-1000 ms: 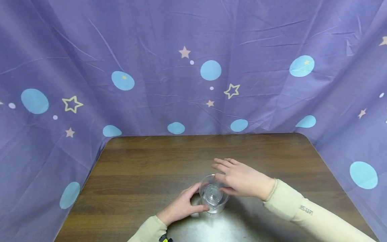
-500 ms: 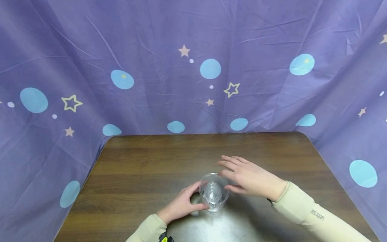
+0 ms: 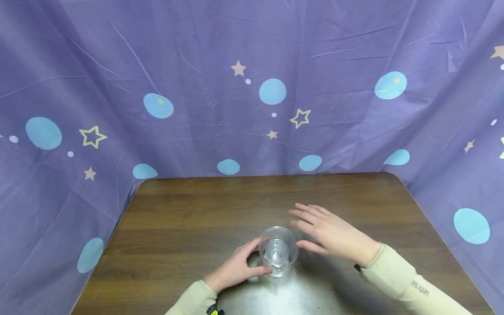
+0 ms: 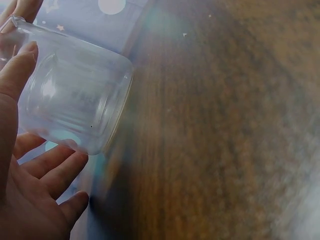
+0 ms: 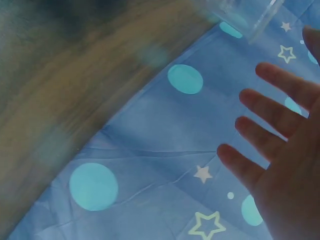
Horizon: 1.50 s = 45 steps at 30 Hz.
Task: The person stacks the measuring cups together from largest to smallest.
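A clear plastic cup stands on the wooden table near its front middle. My left hand holds it from the left, thumb on the near side and fingers on the far side. In the left wrist view the cup lies between thumb and fingers, and a smaller clear ringed shape shows inside it. To the right of the rim is my right hand, fingers spread and straight, holding nothing. The right wrist view shows this hand apart from the cup.
The brown wooden table has rounded far corners. A purple curtain with stars and blue dots hangs behind it and along both sides. Light glares off the table's front part.
My right hand has moved off the cup's rim to the right. The left hand and the cup have stayed in place.
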Available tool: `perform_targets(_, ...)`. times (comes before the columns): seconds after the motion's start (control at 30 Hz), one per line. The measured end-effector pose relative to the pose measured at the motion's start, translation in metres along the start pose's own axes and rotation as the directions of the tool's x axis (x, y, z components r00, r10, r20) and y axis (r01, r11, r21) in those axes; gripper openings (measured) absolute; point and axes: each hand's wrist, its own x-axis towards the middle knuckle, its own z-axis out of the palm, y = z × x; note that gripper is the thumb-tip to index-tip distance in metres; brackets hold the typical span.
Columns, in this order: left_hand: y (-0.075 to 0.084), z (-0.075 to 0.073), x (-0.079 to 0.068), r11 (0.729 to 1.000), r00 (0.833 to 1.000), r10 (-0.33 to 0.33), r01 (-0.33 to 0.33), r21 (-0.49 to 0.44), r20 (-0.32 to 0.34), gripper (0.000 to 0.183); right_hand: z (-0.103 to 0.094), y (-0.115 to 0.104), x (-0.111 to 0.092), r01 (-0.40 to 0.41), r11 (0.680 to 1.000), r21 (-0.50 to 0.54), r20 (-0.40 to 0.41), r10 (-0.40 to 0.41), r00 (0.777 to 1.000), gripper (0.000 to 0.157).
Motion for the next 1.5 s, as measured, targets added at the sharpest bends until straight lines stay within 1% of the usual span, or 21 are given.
perform_targets(0.13,0.000,0.000,0.000,1.000,1.000,0.005,-0.005,-0.003,-0.002,0.077,0.006,-0.003,-0.007,-0.064,0.998,-0.015,-0.031,0.064,0.997,0.052)
perform_targets(0.27,0.000,-0.001,0.000,1.000,1.000,0.009,-0.009,0.001,-0.003,0.077,0.013,-0.007,-0.014,-0.154,0.988,-0.003,-0.068,0.153,0.986,0.051)
perform_targets(0.37,0.001,-0.001,0.000,1.000,1.000,0.006,-0.006,0.006,-0.001,0.078,0.019,-0.011,-0.019,-0.210,0.978,0.003,-0.105,0.209,0.972,0.050)
perform_targets(0.6,0.002,-0.001,-0.001,1.000,1.000,-0.010,0.010,-0.003,0.004,0.078,0.032,-0.016,-0.029,-0.297,0.955,-0.009,-0.184,0.291,0.939,0.053)
perform_targets(0.7,0.001,0.000,-0.001,1.000,1.000,-0.003,0.003,-0.001,0.000,0.078,0.037,-0.018,-0.032,-0.335,0.942,-0.006,-0.204,0.327,0.923,0.058)
perform_targets(0.83,-0.001,0.001,-0.001,1.000,1.000,0.006,-0.006,0.007,-0.005,0.078,0.044,-0.021,-0.036,-0.380,0.925,-0.006,-0.227,0.369,0.901,0.069)
perform_targets(0.97,-0.001,0.001,-0.001,1.000,1.000,0.006,-0.006,0.007,-0.004,0.078,0.051,-0.024,-0.039,-0.426,0.905,-0.006,-0.234,0.413,0.880,0.071)
perform_targets(1.13,-0.002,0.002,-0.001,1.000,1.000,0.018,-0.018,0.015,-0.012,0.076,0.059,-0.028,-0.045,-0.481,0.877,-0.025,-0.215,0.465,0.859,0.072)
perform_targets(1.27,-0.002,0.002,-0.001,0.999,1.000,0.019,-0.019,0.025,-0.014,0.076,0.064,-0.030,-0.049,-0.503,0.862,-0.063,-0.194,0.484,0.853,0.077)
perform_targets(1.37,-0.002,0.002,-0.002,1.000,1.000,0.007,-0.007,0.020,-0.012,0.077,0.066,-0.031,-0.051,-0.516,0.853,-0.079,-0.190,0.495,0.848,0.079)
perform_targets(1.5,-0.001,0.001,-0.002,1.000,1.000,-0.006,0.006,0.001,-0.004,0.078,0.069,-0.033,-0.052,-0.540,0.838,-0.077,-0.209,0.517,0.830,0.081)
